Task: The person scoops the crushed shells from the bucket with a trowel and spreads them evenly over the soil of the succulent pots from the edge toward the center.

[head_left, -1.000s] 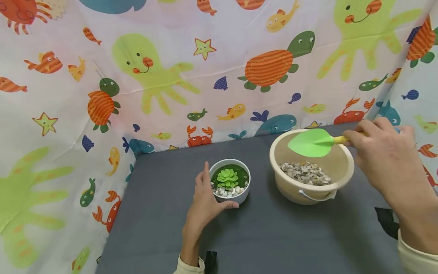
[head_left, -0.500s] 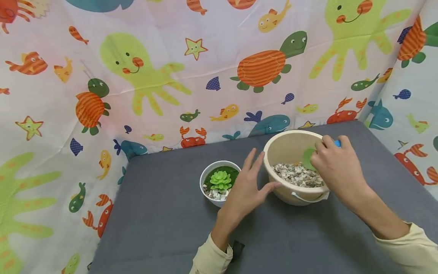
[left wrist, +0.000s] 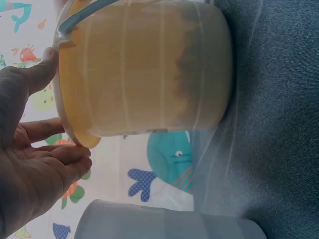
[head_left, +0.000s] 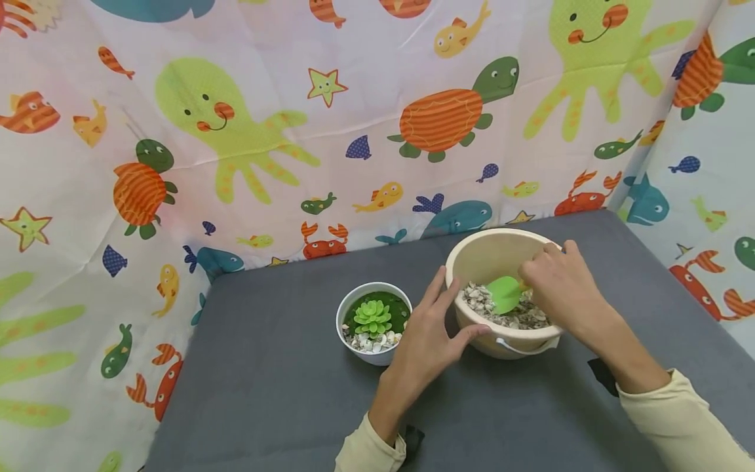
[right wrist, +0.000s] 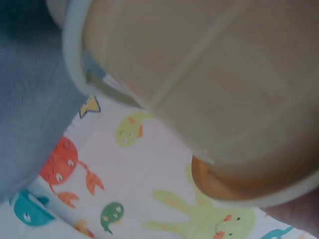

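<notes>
My right hand (head_left: 557, 285) grips a small toy shovel with a green blade (head_left: 505, 294) and a yellow neck; the fingers hide its handle. The blade dips into grey-white pebble-like bits (head_left: 525, 317) inside a cream bucket (head_left: 483, 252). My left hand (head_left: 426, 337) lies at the bucket's left rim, fingers and thumb spread and touching it. In the left wrist view, thumb and fingertips meet the bucket's rim (left wrist: 61, 99). Just left of that hand stands a white pot (head_left: 377, 358) holding a green succulent (head_left: 373, 318), with pale stones at its front.
A dark grey cloth (head_left: 271, 380) covers the table. A sea-animal curtain (head_left: 354, 52) hangs behind and along both sides. The bucket's white handle (head_left: 525, 351) hangs down at its front.
My left hand has moved right from the pot to the bucket's rim. My right hand has come left and down, taking the shovel from above the bucket into the pebble-like bits.
</notes>
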A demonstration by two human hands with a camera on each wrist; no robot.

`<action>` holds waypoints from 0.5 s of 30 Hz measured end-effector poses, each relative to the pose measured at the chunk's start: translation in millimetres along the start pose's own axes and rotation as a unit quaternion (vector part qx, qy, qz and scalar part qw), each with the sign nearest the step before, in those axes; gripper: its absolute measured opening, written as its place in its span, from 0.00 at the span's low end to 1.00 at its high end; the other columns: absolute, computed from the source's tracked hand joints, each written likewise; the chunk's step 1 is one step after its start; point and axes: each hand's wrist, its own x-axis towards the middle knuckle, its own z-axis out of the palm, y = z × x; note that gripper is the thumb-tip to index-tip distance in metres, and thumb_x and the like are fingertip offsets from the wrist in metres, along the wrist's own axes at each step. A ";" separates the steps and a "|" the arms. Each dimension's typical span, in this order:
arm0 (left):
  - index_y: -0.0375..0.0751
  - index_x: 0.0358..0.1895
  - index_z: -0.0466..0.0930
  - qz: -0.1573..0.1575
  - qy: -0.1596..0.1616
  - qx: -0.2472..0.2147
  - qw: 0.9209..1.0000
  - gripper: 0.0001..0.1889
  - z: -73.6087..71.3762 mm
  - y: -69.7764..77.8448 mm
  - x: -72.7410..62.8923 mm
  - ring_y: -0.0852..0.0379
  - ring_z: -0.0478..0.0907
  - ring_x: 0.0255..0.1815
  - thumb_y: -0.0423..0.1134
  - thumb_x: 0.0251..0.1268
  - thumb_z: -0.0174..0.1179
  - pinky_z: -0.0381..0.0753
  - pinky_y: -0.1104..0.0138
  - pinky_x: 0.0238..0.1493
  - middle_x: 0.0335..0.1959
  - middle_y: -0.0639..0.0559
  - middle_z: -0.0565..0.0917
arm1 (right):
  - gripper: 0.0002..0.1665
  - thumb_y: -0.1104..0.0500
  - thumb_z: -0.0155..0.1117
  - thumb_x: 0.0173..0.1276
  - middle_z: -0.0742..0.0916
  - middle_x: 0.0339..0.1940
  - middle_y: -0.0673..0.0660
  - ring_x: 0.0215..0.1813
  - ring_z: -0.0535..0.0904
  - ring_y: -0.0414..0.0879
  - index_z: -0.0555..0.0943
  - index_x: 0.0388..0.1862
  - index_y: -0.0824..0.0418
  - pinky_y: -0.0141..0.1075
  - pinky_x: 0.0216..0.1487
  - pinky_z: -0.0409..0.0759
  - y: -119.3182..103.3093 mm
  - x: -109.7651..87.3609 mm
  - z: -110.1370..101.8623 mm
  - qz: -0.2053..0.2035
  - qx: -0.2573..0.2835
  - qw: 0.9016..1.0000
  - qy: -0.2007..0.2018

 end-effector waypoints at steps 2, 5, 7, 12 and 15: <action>0.45 0.79 0.68 0.001 0.001 -0.007 1.000 0.43 1.1 -0.6 -0.5 0.49 0.66 0.83 0.57 0.63 0.73 0.78 0.57 0.73 0.86 0.46 0.57 | 0.12 0.74 0.77 0.47 0.86 0.21 0.57 0.35 0.80 0.58 0.86 0.23 0.58 0.52 0.39 0.65 -1.0 -0.3 2.5 0.013 0.028 1.000 -0.003; 0.43 0.78 0.69 0.006 0.002 -0.012 1.000 0.43 1.7 -1.4 0.8 0.50 0.66 0.83 0.56 0.62 0.74 0.77 0.57 0.74 0.86 0.46 0.58 | 0.14 0.75 0.73 0.49 0.83 0.18 0.53 0.33 0.78 0.55 0.86 0.21 0.56 0.51 0.40 0.63 -1.2 -1.0 0.9 0.036 0.057 0.998 -0.012; 0.42 0.77 0.71 0.007 0.004 -0.013 1.000 0.43 1.1 -1.5 1.4 0.49 0.67 0.82 0.56 0.61 0.74 0.77 0.57 0.74 0.85 0.46 0.60 | 0.18 0.76 0.68 0.51 0.79 0.15 0.49 0.29 0.75 0.53 0.83 0.16 0.54 0.50 0.40 0.61 -0.6 -1.8 -1.1 0.047 0.074 0.996 -0.010; 0.41 0.76 0.72 -0.008 0.001 -0.011 1.000 0.43 -0.1 -1.4 1.6 0.50 0.68 0.81 0.56 0.60 0.75 0.77 0.57 0.74 0.85 0.47 0.62 | 0.15 0.73 0.69 0.55 0.84 0.17 0.50 0.28 0.74 0.51 0.87 0.18 0.55 0.48 0.38 0.60 0.4 -7.1 -7.9 0.084 0.124 0.989 0.017; 0.41 0.77 0.71 -0.007 0.000 -0.012 1.000 0.44 -0.6 -1.6 1.8 0.50 0.67 0.81 0.56 0.61 0.75 0.76 0.57 0.74 0.85 0.47 0.62 | 0.06 0.70 0.74 0.56 0.91 0.25 0.57 0.33 0.76 0.53 0.93 0.30 0.61 0.47 0.38 0.58 -0.8 -11.8 -13.3 0.119 0.152 0.981 0.029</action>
